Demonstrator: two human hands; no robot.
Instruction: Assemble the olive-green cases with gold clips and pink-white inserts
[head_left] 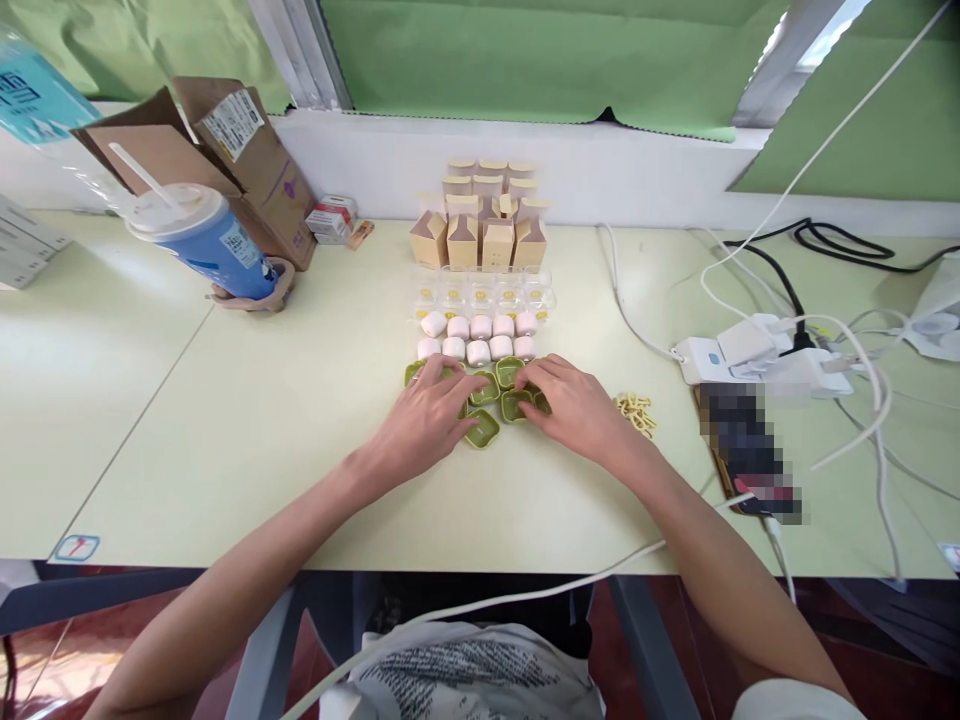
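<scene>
Several small green trays [484, 428] lie bunched on the pale table [262, 420] in front of me. My left hand [424, 415] rests flat on the left ones, fingers spread and stretched forward. My right hand [574, 405] lies on the right ones, fingers extended onto a tray [516, 404]. Just beyond are two rows of white rounded pieces [478, 338], then a row of clear plastic lids [484, 292], then a stack of small tan cartons [480, 225].
A blue lidded cup with a straw [202, 240] and an open cardboard box [240, 150] stand at the back left. A small pile of yellow links [636, 410] lies right of my hand. A power strip [750, 355], cables and a dark device [746, 450] crowd the right side.
</scene>
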